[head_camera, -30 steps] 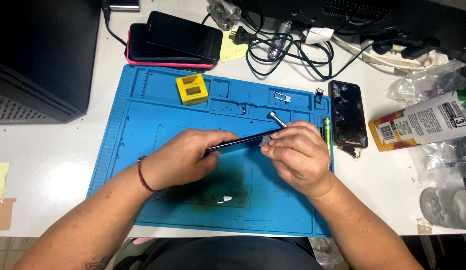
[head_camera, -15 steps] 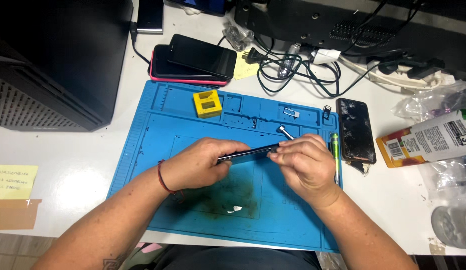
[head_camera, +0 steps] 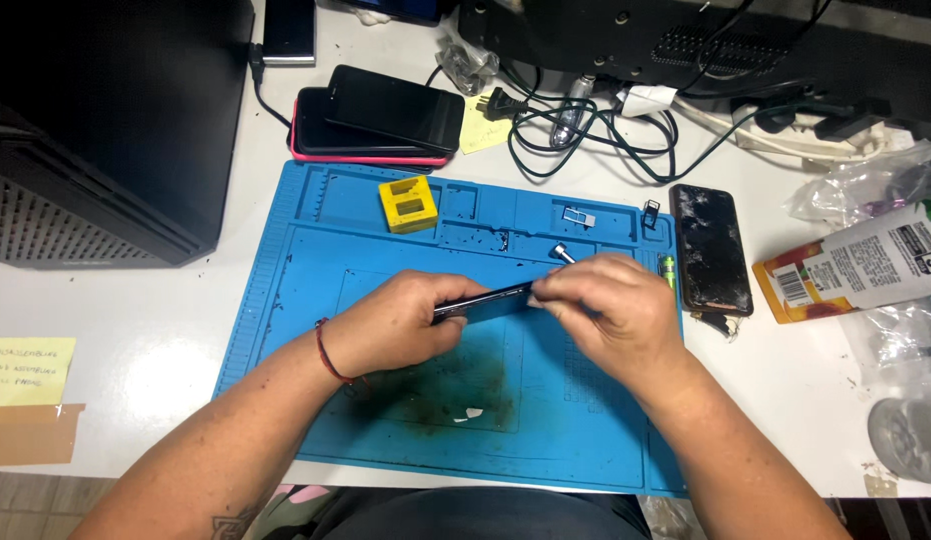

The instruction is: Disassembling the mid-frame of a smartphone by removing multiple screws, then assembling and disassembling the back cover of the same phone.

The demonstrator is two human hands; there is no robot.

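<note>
left hand grips a dark phone on edge above the middle of the blue mat; right hand pinches the phone's right end; a yellow block sits far left on the mat; another phone lies right.

Four phones, one mat

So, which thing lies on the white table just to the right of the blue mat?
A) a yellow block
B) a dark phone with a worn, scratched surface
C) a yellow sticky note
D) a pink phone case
B: the dark phone with the scuffed surface lies just off the right edge of the blue mat, while the yellow block sits on the mat itself.
</note>
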